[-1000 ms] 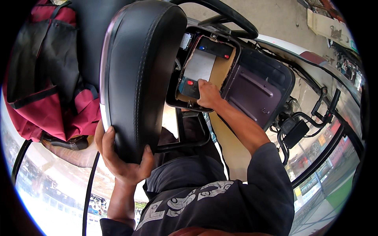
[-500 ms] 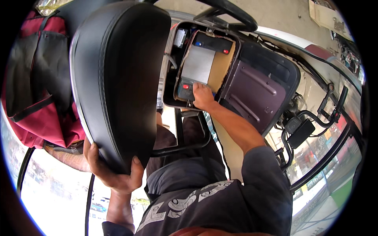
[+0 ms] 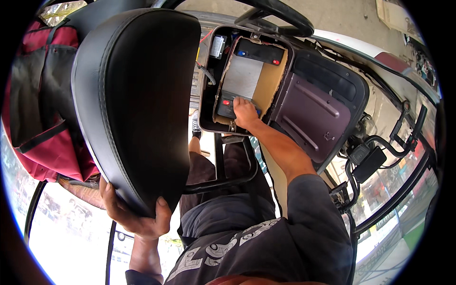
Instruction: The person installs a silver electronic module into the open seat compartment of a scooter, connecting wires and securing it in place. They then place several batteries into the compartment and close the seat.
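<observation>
My left hand (image 3: 142, 221) grips the near lower edge of a black padded seat (image 3: 152, 99), thumb on one side and fingers on the other. The seat is tipped up on its side. Right of it is an open storage box (image 3: 205, 121) holding a cardboard lining (image 3: 270, 83). Inside the lining are a far black battery (image 3: 259, 53) with a blue and a red terminal, and a near grey battery (image 3: 228, 105) with a red terminal. My right hand (image 3: 246, 114) is closed over the near battery's top, its fingertips partly hidden. A flat grey sheet (image 3: 241, 76) lies between the batteries.
The box's open brown lid (image 3: 311, 114) leans right, near handlebars (image 3: 403, 147) with a phone-like black device (image 3: 369, 165). A black metal frame (image 3: 221, 183) stands before my legs. A maroon and black bag (image 3: 42, 95) is at left. A small silver module (image 3: 217, 46) and cables are in the box.
The seat and my left hand sit slightly farther left and lower in view. My right hand stays at the near battery. The whole view has shifted a little.
</observation>
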The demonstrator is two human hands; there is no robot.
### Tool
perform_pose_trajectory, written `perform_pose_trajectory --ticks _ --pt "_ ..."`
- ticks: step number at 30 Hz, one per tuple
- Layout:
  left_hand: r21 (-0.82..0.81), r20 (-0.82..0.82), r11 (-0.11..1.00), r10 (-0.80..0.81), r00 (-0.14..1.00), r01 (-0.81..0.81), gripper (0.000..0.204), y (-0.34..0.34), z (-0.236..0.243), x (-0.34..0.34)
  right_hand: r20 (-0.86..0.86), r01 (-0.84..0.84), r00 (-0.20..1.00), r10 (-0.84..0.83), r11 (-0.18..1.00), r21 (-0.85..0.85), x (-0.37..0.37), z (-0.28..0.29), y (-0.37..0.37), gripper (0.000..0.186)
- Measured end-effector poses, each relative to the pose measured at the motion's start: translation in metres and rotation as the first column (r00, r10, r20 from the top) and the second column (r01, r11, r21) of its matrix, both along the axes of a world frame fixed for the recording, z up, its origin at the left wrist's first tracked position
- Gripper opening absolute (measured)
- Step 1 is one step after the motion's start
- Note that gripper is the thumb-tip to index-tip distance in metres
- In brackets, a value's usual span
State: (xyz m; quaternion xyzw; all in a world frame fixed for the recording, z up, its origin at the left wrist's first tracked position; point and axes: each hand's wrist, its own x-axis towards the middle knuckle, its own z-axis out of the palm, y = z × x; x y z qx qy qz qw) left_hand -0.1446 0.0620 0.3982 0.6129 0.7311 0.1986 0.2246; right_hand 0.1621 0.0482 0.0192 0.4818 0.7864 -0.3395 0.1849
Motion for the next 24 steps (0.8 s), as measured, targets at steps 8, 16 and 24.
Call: perform_pose_trajectory --ticks 8,16,24 --pt "-0.043 -0.050 0.999 -0.009 0.999 0.007 0.094 0.003 0.002 -0.002 0.021 -0.019 1.000 0.020 1.000 -0.008 -0.003 0.008 0.004 0.071" --pt "-0.118 -0.099 0.992 0.036 0.994 -0.048 0.096 -0.005 0.008 -0.002 -0.036 -0.023 0.999 0.020 0.997 -0.080 0.013 -0.005 0.013 0.069" --pt "-0.096 -0.077 0.995 0.010 0.997 -0.017 0.095 -0.004 0.005 -0.003 -0.046 -0.007 0.999 -0.002 0.984 -0.179 0.017 -0.022 0.044 0.068"
